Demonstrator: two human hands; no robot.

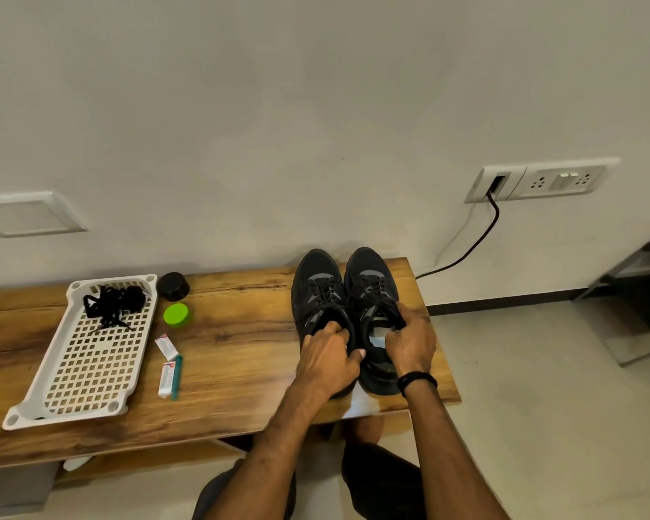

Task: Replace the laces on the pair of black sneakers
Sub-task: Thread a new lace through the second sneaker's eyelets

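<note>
Two black sneakers stand side by side, toes to the wall, at the right end of a wooden bench (233,332). Both are laced with black laces. My left hand (329,360) grips the collar of the left sneaker (316,290), fingers curled into its opening. My right hand (411,341) grips the collar of the right sneaker (372,283), thumb at the tongue side. A loose bundle of black laces (113,304) lies at the far end of a white perforated tray (87,369) on the bench's left part.
Beside the tray lie a black round lid (173,286), a green round lid (177,315), two small packets (167,360) and a teal pen (176,377). A black cable (481,238) runs from a wall socket down behind the bench. My knees are below the bench's front edge.
</note>
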